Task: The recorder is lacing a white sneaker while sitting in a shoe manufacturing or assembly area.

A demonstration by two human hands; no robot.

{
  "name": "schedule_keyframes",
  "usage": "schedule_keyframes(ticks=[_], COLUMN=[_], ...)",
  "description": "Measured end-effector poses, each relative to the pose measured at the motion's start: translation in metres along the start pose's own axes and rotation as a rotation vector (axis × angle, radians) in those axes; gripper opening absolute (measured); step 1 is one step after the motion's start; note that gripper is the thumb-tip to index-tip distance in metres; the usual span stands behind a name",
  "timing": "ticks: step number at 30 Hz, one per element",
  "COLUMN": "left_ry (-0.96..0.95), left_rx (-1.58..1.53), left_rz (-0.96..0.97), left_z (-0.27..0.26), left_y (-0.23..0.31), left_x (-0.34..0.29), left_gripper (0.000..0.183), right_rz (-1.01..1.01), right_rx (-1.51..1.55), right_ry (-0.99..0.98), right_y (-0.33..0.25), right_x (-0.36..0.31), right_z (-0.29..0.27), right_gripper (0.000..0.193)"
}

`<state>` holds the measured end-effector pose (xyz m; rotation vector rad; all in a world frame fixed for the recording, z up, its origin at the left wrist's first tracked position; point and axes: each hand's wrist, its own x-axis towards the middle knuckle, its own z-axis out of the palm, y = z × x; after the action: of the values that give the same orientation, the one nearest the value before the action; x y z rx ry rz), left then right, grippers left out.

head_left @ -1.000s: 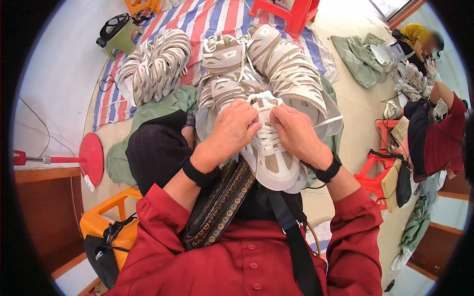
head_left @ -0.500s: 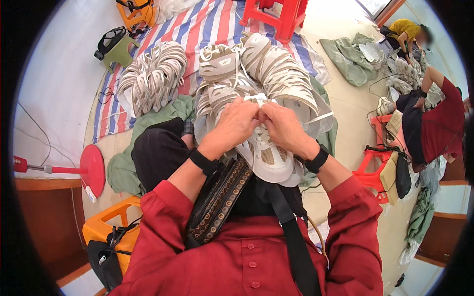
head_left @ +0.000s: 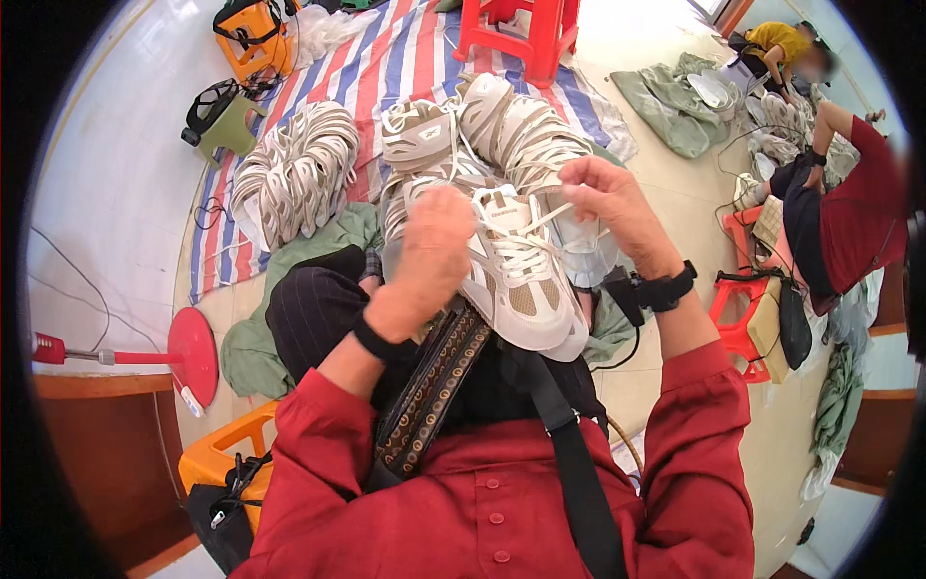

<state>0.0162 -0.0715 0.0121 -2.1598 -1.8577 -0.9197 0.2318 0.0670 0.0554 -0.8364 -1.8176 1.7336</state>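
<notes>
A white and beige sneaker [head_left: 526,280] rests on my lap, toe toward me, its white laces threaded over the tongue. My right hand [head_left: 617,212] is closed at the shoe's right, thumb and fingers pinching the shoelace [head_left: 552,215], which stretches out from the top eyelets. Left of the shoe's collar is my left hand [head_left: 431,256], smeared by motion, so its fingers cannot be made out. Just beyond the hands lie a long row of similar sneakers [head_left: 526,135] and another beige-white sneaker [head_left: 417,133] with loose laces.
More sneakers [head_left: 299,174] are stacked on a striped sheet [head_left: 386,58] at the far left. A red stool [head_left: 521,39] stands beyond. Left are a round red base [head_left: 193,357] and an orange stool [head_left: 227,449]. Other people sit at the right near red stools [head_left: 738,328].
My hands have parted from the top of the sneaker, the left going left and the right going right and up with the shoelace. The view has shifted slightly.
</notes>
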Motion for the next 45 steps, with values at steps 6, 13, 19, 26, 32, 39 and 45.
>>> schedule_keyframes(ticks=[6,13,19,26,32,39,45], left_ry=[0.187,0.213,0.289,0.105,0.036,-0.253,-0.329], left_rx=[0.170,0.371,0.677,0.823,0.564,-0.275,-0.586], left_rz=[-0.313,-0.418,-0.683,-0.786,-0.711,-0.382,-0.148], left_z=[-0.122,-0.211,-0.263,-0.294,-0.221,-0.158,-0.053], left_y=[-0.038,-0.094,-0.207,-0.284,-0.203,-0.042,0.017], left_x=[-0.016,-0.091,-0.190,-0.267,-0.151,-0.012,0.034], left_gripper=[0.005,0.006,0.009,0.013,0.014,0.022,0.021], right_rz=[-0.047,-0.165,-0.372,-0.238,-0.364,-0.214,-0.081], right_rx=[0.180,-0.083,-0.507,-0.767,-0.794,-0.643,-0.184], right_ry=[0.055,-0.157,-0.073,0.010,0.029,0.043,-0.135], right_y=[-0.016,-0.030,-0.010,0.020,0.051,0.057,0.028], right_x=[-0.012,-0.008,0.007,-0.005,-0.028,-0.017,-0.029], right_z=[-0.021,0.035,0.052,0.032,0.030,0.040,0.035], right_gripper=[0.018,0.015,0.018,0.013,0.011,0.009,0.009])
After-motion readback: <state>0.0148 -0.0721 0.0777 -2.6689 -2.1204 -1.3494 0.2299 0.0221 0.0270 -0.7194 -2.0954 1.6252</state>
